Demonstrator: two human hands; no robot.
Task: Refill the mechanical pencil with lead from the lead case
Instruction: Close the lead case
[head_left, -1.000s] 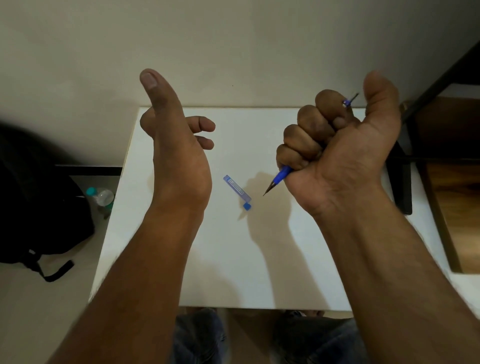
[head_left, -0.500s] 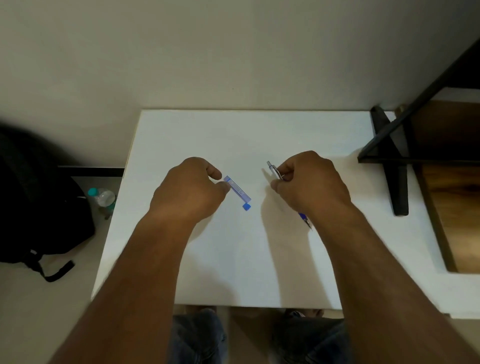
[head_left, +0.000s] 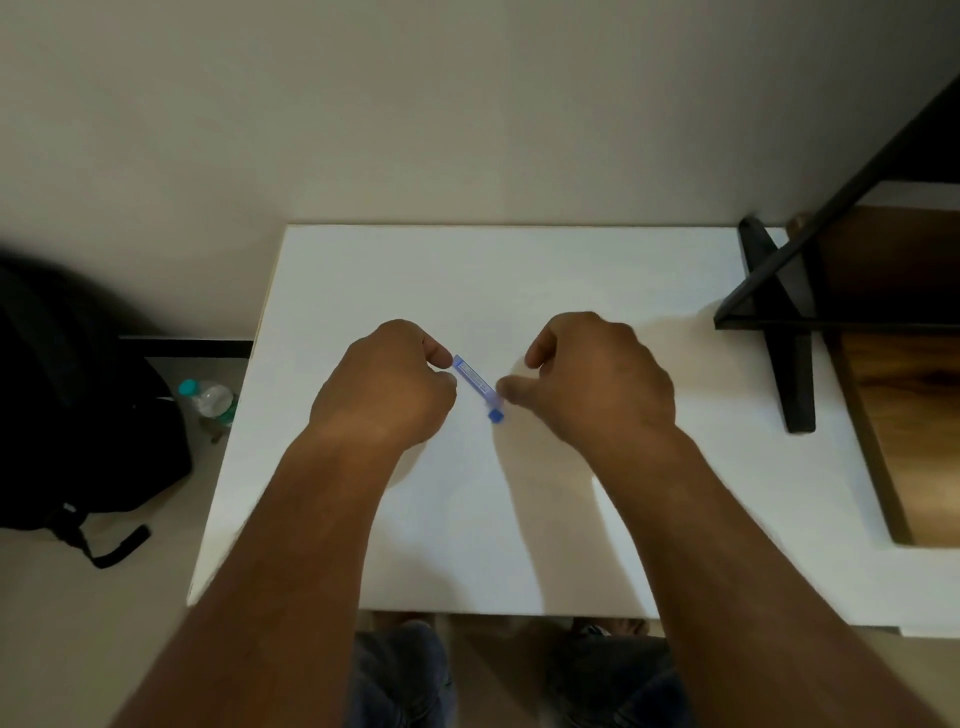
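Note:
The lead case (head_left: 474, 382), a slim clear blue tube with a blue cap (head_left: 496, 415) at its near end, lies slanted on the white table (head_left: 519, 270). My left hand (head_left: 384, 395) is curled, with thumb and forefinger pinching the case's far end. My right hand (head_left: 597, 384) hovers at the case's near end, its thumb tip touching the tube just above the cap and its forefinger raised apart. The mechanical pencil is not visible; whether it sits inside or under my right hand cannot be told.
A black metal frame (head_left: 779, 322) with a wooden shelf (head_left: 904, 395) stands at the table's right side. On the floor to the left are a black backpack (head_left: 78, 415) and a plastic water bottle (head_left: 210, 400). My knees show below the table's front edge.
Both hands have come down from raised poses to the table. The left hand closed on the case's far end. The right hand moved left to the cap end, and the pencil went out of sight.

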